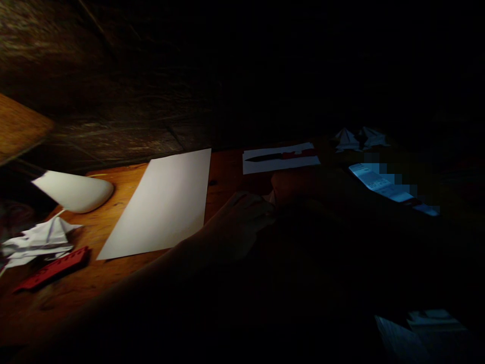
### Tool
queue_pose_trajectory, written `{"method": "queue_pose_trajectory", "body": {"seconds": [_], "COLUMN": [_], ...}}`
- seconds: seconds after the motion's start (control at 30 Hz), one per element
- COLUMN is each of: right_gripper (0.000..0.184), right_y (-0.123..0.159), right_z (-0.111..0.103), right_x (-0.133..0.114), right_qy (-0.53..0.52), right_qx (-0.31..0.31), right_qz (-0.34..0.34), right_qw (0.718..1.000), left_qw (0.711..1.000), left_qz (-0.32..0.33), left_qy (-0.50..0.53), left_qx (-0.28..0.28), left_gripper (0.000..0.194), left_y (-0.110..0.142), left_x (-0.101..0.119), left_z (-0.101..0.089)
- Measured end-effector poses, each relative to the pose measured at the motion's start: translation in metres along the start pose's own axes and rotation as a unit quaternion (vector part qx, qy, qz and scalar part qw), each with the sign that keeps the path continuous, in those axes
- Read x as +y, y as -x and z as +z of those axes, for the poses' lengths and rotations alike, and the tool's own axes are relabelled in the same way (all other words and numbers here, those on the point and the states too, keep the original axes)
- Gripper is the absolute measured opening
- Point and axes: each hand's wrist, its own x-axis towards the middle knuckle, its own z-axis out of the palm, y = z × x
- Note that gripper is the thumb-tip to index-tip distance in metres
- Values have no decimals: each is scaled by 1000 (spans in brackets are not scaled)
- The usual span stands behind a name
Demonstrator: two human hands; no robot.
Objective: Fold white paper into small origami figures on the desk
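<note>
The middle of the view is very dark. My left hand (pixel 244 215) reaches in over the table, fingers bent and closed around a small piece of white paper (pixel 270 197). My right hand (pixel 293 189) meets it from the other side, mostly lost in shadow, with its fingers at the same paper. How the paper is folded is hidden. Just beyond my hands a knife (pixel 267 157) with a dark blade and reddish handle lies on white paper pieces (pixel 282 166). A large blank white sheet (pixel 162 202) lies to the left of my left hand.
A white lamp head (pixel 78 192) lights the left side of the wooden table (pixel 125 174). Near it lie folded white paper (pixel 41 240) and a red notched strip (pixel 53 270). Two folded paper figures (pixel 346 140) stand at the back right, near a lit phone screen (pixel 379 182).
</note>
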Motion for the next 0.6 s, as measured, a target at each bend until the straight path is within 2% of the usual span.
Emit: {"method": "queue_pose_trajectory", "body": {"seconds": [0.3, 0.47, 0.6], "right_gripper": [34, 32, 42], "right_y": [-3, 3, 12], "right_z": [-6, -6, -8], "right_x": [3, 2, -2], "right_qy": [9, 8, 15], "right_qx": [-38, -18, 19], "right_qz": [1, 2, -3], "right_qw": [999, 1000, 1000], "left_qw": [997, 999, 999], "left_qz": [71, 47, 30], "left_qy": [-26, 7, 35], "left_qx": [34, 24, 25], "left_gripper": [47, 49, 49], "left_y": [1, 1, -1], "left_x": [7, 10, 11], "left_z": [-1, -4, -4]}}
